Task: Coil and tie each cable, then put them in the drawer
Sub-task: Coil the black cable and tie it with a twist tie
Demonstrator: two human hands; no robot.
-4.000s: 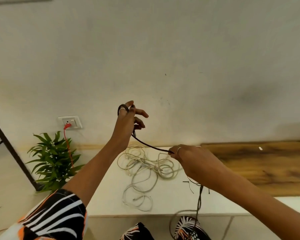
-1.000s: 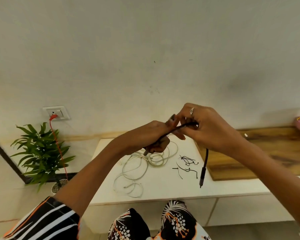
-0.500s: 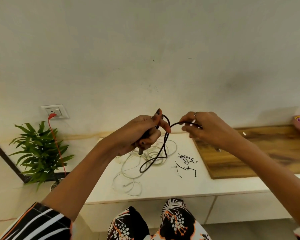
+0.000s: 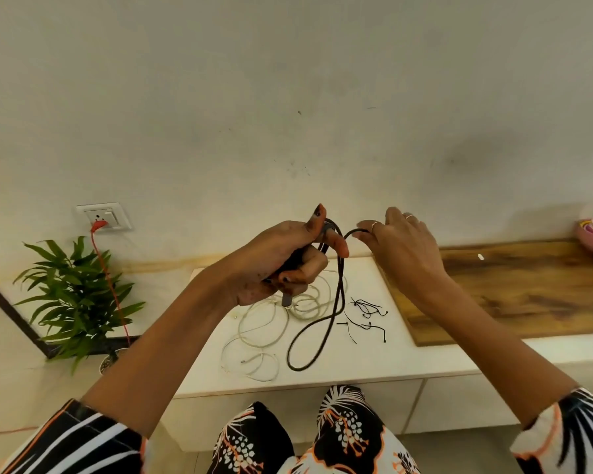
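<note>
Coiling a black cable (image 4: 336, 295) above the white worktop (image 4: 374, 357), a person keeps the left hand (image 4: 281, 258) clenched around gathered loops, one long loop hanging down to the worktop. The right hand (image 4: 397, 241) pinches the cable's free run just right of the left. Pale cables (image 4: 264, 323) lie tangled on the worktop beneath the left hand, thin black ties (image 4: 367, 316) beside them.

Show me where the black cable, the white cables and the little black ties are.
black cable (image 4: 336, 304): head view, on its hanging loop.
white cables (image 4: 264, 331): head view, on the loose tangle.
black ties (image 4: 368, 307): head view, on the upper tie.
</note>
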